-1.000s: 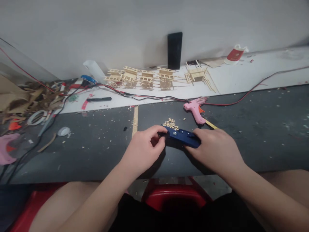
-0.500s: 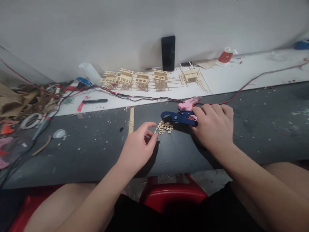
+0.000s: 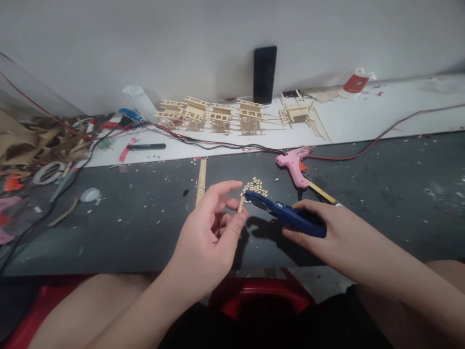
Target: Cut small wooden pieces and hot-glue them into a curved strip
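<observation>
My left hand pinches a thin, short wooden stick between thumb and finger, its upper end pointing away from me. In my right hand are the handles of a dark blue hand cutter. The cutter's jaw tip reaches the stick's upper end; whether the two touch, I cannot tell. Just beyond the jaws lies a loose pile of small cut wooden pieces on the dark grey table. A pink glue gun rests on the table beyond my right hand.
Several little wooden carts stand along the white strip by the wall. Behind them leans a black phone. A red and white paper cup is at the back right. Cables cross the table. Scraps heap up at the left.
My right hand has come back toward me with the cutter, away from the glue gun, and the jaws have swung left to the stick. The stick in my left hand now shows clearly.
</observation>
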The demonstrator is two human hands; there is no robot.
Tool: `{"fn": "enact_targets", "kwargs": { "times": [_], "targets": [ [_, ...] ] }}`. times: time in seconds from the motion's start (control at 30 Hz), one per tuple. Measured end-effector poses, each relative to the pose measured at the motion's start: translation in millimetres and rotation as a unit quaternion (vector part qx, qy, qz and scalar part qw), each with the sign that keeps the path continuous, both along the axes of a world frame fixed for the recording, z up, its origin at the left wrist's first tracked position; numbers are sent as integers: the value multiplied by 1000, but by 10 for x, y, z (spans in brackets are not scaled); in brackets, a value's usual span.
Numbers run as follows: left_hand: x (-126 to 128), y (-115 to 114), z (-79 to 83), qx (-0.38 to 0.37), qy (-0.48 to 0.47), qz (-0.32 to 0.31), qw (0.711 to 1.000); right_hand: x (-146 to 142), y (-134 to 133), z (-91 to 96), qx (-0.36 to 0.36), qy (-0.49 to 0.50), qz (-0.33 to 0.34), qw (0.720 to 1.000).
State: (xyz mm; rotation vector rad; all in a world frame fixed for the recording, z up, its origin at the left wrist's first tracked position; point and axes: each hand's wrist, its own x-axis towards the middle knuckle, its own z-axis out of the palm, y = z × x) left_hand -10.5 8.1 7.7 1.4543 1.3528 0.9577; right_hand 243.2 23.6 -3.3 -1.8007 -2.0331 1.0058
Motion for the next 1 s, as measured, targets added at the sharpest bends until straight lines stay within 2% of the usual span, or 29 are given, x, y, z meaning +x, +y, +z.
{"fn": "enact_targets", "kwargs": {
  "times": [0.2,0.4,0.7,0.87,1.0],
  "targets": [
    [8,-23,-64,8,4,-10,1000,-18,-53,-49,-42,19,-14,999],
    [-22,-53,-84,28,25,-30,999,-25,-128,16,-58,60,17,996],
    [-19,-44,-71,31,6,-42,999,-66,-154,-22,18,43,8,999],
    [-33,-47,-55,43,-4,-51,998,-82,-160,-36,104,26,0,994],
    [-45,-55,-62,52,-5,-53,997,-84,-144,-26,137,12,13,990]
  ]
}}
